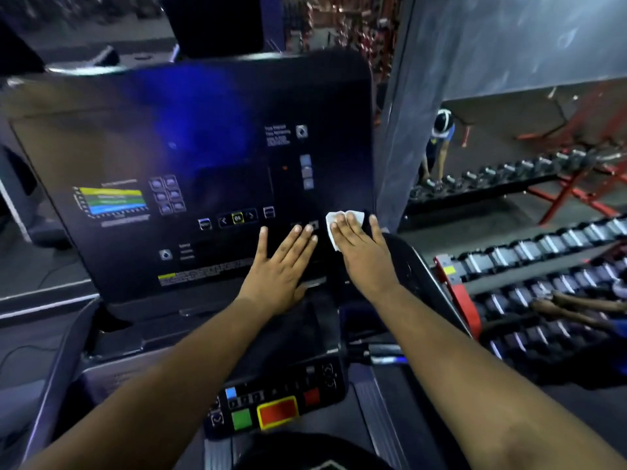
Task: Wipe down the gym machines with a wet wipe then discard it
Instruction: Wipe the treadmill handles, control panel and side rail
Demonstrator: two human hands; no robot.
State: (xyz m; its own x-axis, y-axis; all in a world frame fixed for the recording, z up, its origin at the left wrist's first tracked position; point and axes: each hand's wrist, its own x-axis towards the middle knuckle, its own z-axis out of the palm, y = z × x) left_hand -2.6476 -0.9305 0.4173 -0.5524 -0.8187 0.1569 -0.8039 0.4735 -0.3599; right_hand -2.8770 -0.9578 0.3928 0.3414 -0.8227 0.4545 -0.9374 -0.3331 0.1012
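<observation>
A dark treadmill console panel (pixel 190 157) with coloured graphics and buttons fills the middle of the head view. My right hand (pixel 363 252) lies flat with straight fingers on a white wet wipe (pixel 334 222), pressing it against the panel's lower right corner. My left hand (pixel 281 266) rests flat beside it on the panel, fingers spread, holding nothing. Most of the wipe is hidden under my right fingers.
Below the panel sits a control strip (pixel 271 408) with green and red buttons. A grey pillar (pixel 400 130) stands right of the console. Dumbbell racks (pixel 529 276) run along the right. A person (pixel 437 144) bends over the far rack.
</observation>
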